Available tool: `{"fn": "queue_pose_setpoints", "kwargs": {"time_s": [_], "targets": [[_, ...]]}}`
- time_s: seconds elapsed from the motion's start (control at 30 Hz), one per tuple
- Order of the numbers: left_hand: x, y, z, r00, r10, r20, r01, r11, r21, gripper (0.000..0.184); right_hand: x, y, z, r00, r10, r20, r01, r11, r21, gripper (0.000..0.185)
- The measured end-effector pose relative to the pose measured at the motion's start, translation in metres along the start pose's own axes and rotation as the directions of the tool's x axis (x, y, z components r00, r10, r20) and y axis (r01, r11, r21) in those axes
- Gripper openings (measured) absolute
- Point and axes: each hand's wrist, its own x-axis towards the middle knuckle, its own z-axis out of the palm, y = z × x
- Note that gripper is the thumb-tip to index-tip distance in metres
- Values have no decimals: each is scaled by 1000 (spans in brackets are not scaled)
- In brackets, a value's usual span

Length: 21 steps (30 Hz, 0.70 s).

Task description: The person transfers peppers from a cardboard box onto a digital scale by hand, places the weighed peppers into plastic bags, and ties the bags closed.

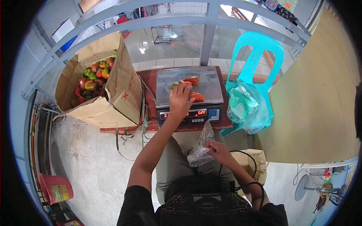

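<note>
On the metal pan of a digital scale point(166, 81) lie a few red and green bell peppers point(197, 97). My left hand point(180, 98) reaches over the pan, thumb and fingers apart, its fingertips at the peppers and partly covering them. I cannot make out a firm grip there. Below the scale's front, above my lap, my right hand point(220, 152) pinches a clear plastic bag point(203, 148), which hangs loose and looks crumpled. Red digits glow on the scale's display, partly blocked by my left wrist.
A cardboard box point(130, 90) full of bell peppers stands left of the scale. To the right, a turquoise chair point(277, 62) carries a bundle of plastic bags point(245, 105). A reddish table point(149, 75) bears the scale. A grey railing point(206, 41) runs behind; a wooden panel point(316, 98) rises at right.
</note>
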Motion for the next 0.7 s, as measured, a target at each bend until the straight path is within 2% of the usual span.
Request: {"fn": "queue_pose_setpoints", "kwargs": {"time_s": [0.17, 0.27, 0.33, 0.4, 0.47, 0.57, 0.63, 0.7], "targets": [[5, 5, -11, 1000, -24, -1, 24, 1000, -20, 57, 0, -2, 0, 1000, 22, 6, -22, 1000, 4, 24], [2, 13, -22, 999, -34, -21, 32, 992, -121, 51, 1, 5, -1, 999, 41, -22, -42, 999, -11, 23], [-8, 35, -57, 958, -179, 225, 271, 825, -496, 45, 5, 0, -6, 989, 56, -138, -60, 998, -28, 22], [-47, 57, -72, 921, -72, 384, 332, 660, -673, 37, 14, -8, -8, 975, 85, -206, -82, 996, 23, 21], [-66, 93, -99, 931, 102, 352, 134, 798, -587, 28, 25, -17, -9, 969, 129, -211, -103, 986, 130, 21], [-107, 87, -90, 836, -141, 530, 334, 897, -289, 23, 36, -19, -5, 984, 39, -175, -18, 993, 119, 19], [-123, 68, -88, 874, -291, 388, 441, 811, -385, 25, 38, -30, -3, 985, -17, -171, 39, 991, 129, 19], [-123, 62, -101, 831, -475, 289, 554, 659, -509, 19, 37, -31, 1, 990, -42, -137, 55, 995, 87, 19]]}}
